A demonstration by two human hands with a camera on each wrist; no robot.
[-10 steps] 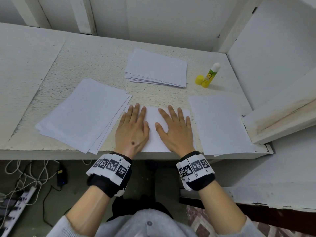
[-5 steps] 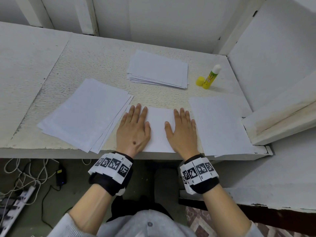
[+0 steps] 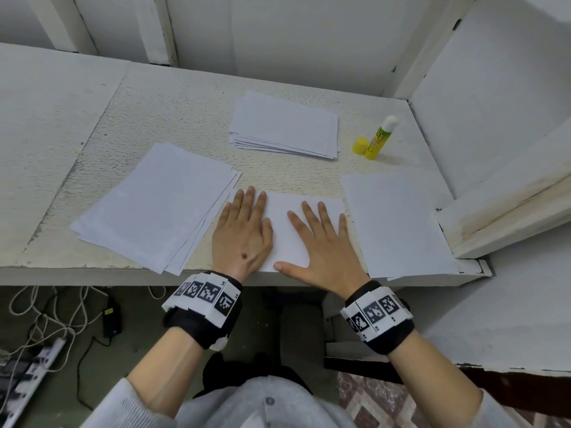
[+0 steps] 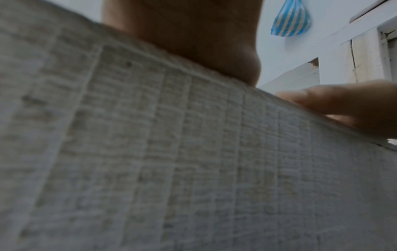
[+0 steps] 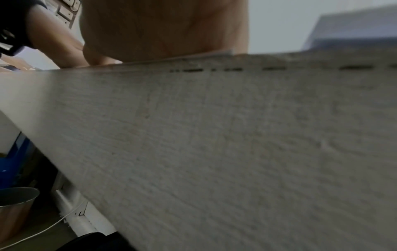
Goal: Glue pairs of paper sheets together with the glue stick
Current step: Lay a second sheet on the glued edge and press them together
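A white paper sheet [image 3: 285, 230] lies at the table's front edge, between my two hands. My left hand [image 3: 242, 233] presses flat on its left part, fingers straight. My right hand [image 3: 324, 242] lies flat on its right part, fingers spread and thumb stretched out left along the front edge. The uncapped yellow-green glue stick [image 3: 379, 139] stands at the back right, its yellow cap [image 3: 360, 145] beside it. Both wrist views are blurred and show mainly the table's front face, with the heel of the left hand [image 4: 193, 34] and of the right hand [image 5: 163, 28] above it.
A fanned pile of sheets [image 3: 154, 205] lies left of my hands, a neat stack [image 3: 285, 125] at the back middle, and a single sheet [image 3: 398, 223] to the right. A white board [image 3: 506, 211] juts in at the right. Cables and a power strip [image 3: 31, 366] lie on the floor.
My right hand slid right over the sheet, then spread its fingers with the thumb stretched out left along the front edge. The left hand stayed flat on the sheet's left part.
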